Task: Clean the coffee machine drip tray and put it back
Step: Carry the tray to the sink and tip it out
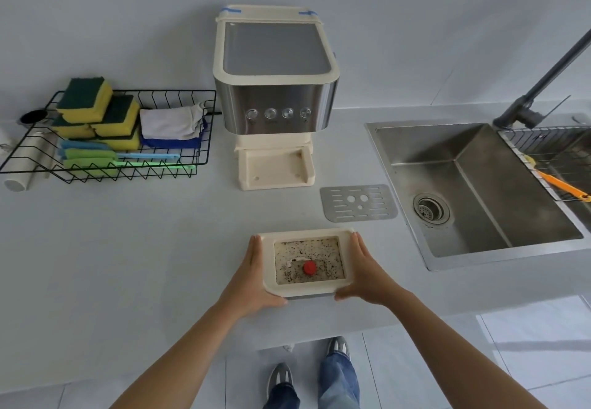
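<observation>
The left hand point(256, 277) and right hand point(364, 276) clasp opposite sides of the cream plastic drip tray point(307, 290) near the surface's point(144, 264) front edge. Its rectangular well holds dark speckled residue and a round red float point(309, 267). Just beyond lies a slotted metal grate point(358, 202).

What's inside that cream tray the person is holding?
The drip tray holds dark coffee specks over its floor and a small red round piece near the middle. Whatever lies beneath the red piece is hidden.
</observation>
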The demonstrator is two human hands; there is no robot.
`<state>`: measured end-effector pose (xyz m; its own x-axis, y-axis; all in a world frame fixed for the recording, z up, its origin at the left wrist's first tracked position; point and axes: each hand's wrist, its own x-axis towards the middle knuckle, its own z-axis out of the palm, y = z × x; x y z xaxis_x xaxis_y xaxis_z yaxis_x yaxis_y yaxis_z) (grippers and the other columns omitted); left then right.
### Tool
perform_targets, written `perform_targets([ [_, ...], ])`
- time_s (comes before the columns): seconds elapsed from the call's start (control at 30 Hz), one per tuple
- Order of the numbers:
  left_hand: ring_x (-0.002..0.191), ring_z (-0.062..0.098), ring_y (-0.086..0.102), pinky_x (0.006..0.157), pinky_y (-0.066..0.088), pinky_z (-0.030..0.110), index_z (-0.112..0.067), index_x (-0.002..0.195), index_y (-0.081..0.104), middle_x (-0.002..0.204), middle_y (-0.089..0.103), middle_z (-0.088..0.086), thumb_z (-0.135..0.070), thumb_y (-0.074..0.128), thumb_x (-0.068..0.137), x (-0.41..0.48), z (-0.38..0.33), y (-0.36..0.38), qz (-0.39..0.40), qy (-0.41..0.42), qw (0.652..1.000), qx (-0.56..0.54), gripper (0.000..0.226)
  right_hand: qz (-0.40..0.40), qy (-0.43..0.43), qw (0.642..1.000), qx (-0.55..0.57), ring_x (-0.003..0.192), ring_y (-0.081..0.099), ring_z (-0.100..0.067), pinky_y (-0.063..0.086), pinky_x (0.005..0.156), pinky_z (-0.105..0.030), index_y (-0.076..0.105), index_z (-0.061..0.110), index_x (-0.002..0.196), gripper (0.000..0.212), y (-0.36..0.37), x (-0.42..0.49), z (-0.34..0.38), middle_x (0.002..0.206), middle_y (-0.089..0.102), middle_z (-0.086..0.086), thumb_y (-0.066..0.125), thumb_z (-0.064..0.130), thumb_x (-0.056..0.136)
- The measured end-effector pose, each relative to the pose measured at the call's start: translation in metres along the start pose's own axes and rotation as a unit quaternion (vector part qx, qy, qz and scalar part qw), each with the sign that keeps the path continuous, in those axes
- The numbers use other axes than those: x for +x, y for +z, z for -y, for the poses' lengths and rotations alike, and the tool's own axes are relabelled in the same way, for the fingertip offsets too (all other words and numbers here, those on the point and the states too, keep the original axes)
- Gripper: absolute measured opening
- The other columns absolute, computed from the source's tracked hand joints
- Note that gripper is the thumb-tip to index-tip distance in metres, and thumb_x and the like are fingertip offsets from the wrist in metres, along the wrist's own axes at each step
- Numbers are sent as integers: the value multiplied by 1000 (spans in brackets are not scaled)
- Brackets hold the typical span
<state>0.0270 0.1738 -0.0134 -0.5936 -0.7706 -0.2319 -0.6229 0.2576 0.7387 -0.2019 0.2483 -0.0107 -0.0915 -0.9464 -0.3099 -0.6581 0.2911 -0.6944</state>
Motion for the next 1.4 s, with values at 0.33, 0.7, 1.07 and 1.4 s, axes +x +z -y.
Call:
perform_targets([
  [0.33, 111, 12, 44, 81, 41, 21, -21, 135, 10, 130, 32, -8, -29, 85, 50, 25, -39, -21, 2, 59, 998, 0, 114, -44, -3, 999, 6, 115, 44, -14, 46, 90, -22, 20, 13, 133, 109, -45, -8, 8, 130, 32, 1, 88, 18, 48],
  [0.7, 132, 22, 36, 103, 41, 41, -19, 143, 2, 152, 23, 4, -33, 86, 50, 82, -101, -14, 32, 60, 997, 30, 126, -104, 4, 994, 12, 113, 46, -13, 46, 87, -24, 27, 21, 132, 106, -112, -9, -17, 126, 38, 7, 86, 21, 43],
  [1.07, 113, 14, 50, 86, 51, 30, -26, 127, 23, 123, 47, -6, -26, 87, 45, 175, -188, 74, 28, 61, 997, -39, 103, -92, 25, 995, 27, 108, 49, -14, 46, 80, -18, 27, 13, 131, 101, -223, 7, -122, 122, 44, 3, 87, 15, 50],
  [1.4, 119, 13, 44, 93, 47, 34, -28, 132, 21, 128, 42, -7, -21, 83, 46, 237, -285, 163, 1, 30, 996, -79, 107, -28, -2, 1000, 0, 113, 49, -17, 50, 92, -37, 28, 15, 129, 100, -343, 22, -220, 127, 39, 2, 87, 20, 49],
])
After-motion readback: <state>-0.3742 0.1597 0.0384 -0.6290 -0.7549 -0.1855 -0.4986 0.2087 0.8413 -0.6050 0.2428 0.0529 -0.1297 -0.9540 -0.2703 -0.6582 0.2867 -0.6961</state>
